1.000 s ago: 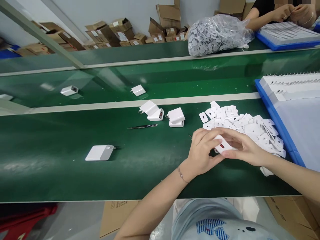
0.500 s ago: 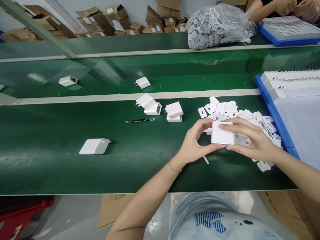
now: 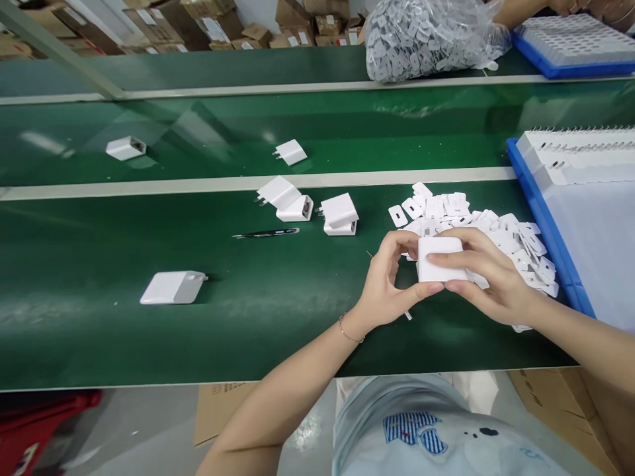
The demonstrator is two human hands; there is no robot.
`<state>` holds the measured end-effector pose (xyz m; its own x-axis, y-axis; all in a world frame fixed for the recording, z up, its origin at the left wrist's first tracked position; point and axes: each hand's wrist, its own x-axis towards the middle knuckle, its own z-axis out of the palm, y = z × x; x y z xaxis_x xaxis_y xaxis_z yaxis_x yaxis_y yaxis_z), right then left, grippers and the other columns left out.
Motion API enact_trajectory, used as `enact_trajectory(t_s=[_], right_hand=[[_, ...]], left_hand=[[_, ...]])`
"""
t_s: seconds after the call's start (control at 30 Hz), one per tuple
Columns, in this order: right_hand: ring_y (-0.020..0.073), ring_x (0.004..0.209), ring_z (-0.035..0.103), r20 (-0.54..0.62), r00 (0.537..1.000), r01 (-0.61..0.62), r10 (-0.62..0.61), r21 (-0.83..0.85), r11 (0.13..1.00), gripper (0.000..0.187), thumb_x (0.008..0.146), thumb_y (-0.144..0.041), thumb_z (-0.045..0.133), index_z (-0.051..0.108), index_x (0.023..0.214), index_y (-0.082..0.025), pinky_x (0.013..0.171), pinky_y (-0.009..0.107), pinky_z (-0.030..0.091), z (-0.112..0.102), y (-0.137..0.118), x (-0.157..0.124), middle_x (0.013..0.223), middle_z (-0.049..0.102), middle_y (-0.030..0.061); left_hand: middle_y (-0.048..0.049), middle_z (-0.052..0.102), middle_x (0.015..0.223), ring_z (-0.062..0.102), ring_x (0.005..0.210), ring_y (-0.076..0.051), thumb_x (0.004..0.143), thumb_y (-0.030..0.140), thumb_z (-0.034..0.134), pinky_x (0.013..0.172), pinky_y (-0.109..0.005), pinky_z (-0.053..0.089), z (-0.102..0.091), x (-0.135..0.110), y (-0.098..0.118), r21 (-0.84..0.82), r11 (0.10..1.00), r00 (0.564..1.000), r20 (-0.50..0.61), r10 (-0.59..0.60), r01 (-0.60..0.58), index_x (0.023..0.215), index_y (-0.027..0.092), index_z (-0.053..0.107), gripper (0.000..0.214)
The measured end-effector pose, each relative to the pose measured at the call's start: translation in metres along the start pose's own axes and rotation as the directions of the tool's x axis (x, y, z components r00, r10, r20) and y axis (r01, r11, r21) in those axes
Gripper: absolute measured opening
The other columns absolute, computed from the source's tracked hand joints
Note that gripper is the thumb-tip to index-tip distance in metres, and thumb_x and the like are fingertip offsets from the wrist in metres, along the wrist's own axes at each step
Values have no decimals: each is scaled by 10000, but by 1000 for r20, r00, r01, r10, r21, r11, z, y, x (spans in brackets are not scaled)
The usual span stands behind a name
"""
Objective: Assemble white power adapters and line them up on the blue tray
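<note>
A white charger (image 3: 441,261) is gripped between my two hands above the green bench. My left hand (image 3: 391,277) pinches its left side, thumb below and fingers at the top edge. My right hand (image 3: 491,274) holds the right side, with fingers across the face and the thumb on the lower edge. Behind and under the hands lies a pile of small white cover plates (image 3: 516,241) with slots. The end of a thin metal rod (image 3: 407,315) shows beneath my left hand; the rest of it is hidden.
Several more white chargers lie left, including one in front (image 3: 173,287) and a stack (image 3: 340,215). Black tweezers (image 3: 266,233) rest near them. A blue tray (image 3: 550,244) with a white rack stands right. A bag of white parts (image 3: 426,43) and a co-worker's arm (image 3: 520,10) are at the back.
Both hands still hold the charger at nearly the same spot, and its face has tipped slightly. The whole view has shifted a little, so the background sits higher and further left.
</note>
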<state>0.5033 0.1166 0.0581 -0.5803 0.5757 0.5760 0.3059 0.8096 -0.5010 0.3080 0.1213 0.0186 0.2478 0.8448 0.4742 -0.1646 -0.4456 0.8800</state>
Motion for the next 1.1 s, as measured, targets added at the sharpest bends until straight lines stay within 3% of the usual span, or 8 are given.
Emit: enact_trajectory(t_s=[0.3, 0.43, 0.57, 0.67, 0.8, 0.9, 0.97, 1.1], right_hand=[[224, 1084, 596, -51, 982, -176, 180, 70, 982, 236, 1003, -308, 481, 662, 1146, -260, 918, 403, 519, 7, 2, 3, 1099, 613, 92], [224, 1062, 636, 90, 866, -491, 492, 336, 804, 346, 977, -504, 488, 676, 1161, -280, 932, 399, 540, 1, 9, 8, 1147, 670, 74], [245, 1042, 675, 295, 723, -668, 624, 526, 526, 513, 951, -592, 457, 602, 1309, -254, 816, 406, 604, 0, 15, 8, 1252, 662, 106], [273, 1116, 659, 346, 714, -692, 608, 482, 538, 574, 853, -524, 651, 574, 1357, -262, 829, 409, 610, -3, 13, 8, 1323, 634, 101], [279, 1134, 647, -60, 732, -590, 678, 443, 675, 598, 801, -412, 739, 569, 1353, -259, 895, 432, 589, -40, 18, 20, 1337, 630, 78], [287, 1170, 612, -487, 608, -620, 627, 203, 758, 475, 829, -396, 708, 622, 1256, -207, 987, 451, 534, -96, 41, 22, 1403, 577, 100], [327, 1190, 581, -644, 525, -764, 557, -67, 642, 435, 797, -387, 726, 663, 1181, -192, 1039, 501, 474, -132, 65, 10, 1361, 600, 137], [470, 1208, 527, -706, 341, -923, 620, -127, 363, 427, 730, -352, 730, 689, 1105, -153, 1039, 638, 371, -157, 116, -37, 1251, 633, 229]], left_hand=[[-3, 528, 898, 511, 811, -147, 776, 514, 762, 764, -283, 447, 8, 0, -4, -75, 982, 981, -83, -178, 172, 1005, 225, 521, 441], [-5, 530, 871, 520, 788, -151, 779, 593, 719, 738, -293, 458, 7, 5, -5, -99, 963, 961, -93, -259, 250, 963, 220, 525, 459], [-16, 540, 897, 523, 809, -162, 782, 551, 737, 734, -298, 454, 4, 5, -5, 54, 991, 990, -77, -119, 123, 996, 225, 508, 452], [-38, 549, 1003, 543, 895, -189, 766, 476, 782, 792, -325, 477, 4, 2, -9, 233, 972, 999, -2, 37, -35, 1101, 245, 482, 506], [-94, 481, 1235, 540, 1094, -225, 857, 420, 704, 949, -400, 485, 3, -4, -8, 362, 927, 995, 30, 97, -101, 1319, 290, 354, 594], [-79, 526, 1178, 566, 1103, -221, 946, 300, 575, 939, -385, 495, -1, -7, 15, 460, 882, 994, 82, 68, -99, 1229, 290, 453, 309], [-78, 582, 1127, 599, 1086, -235, 948, 241, 549, 900, -378, 511, -7, -2, 40, 532, 829, 972, 227, 57, -172, 1142, 276, 511, 201], [-109, 656, 1112, 641, 1011, -301, 885, 266, 621, 822, -427, 524, -39, 45, 75, 674, 521, 841, 506, 191, -523, 1076, 243, 571, 199]])
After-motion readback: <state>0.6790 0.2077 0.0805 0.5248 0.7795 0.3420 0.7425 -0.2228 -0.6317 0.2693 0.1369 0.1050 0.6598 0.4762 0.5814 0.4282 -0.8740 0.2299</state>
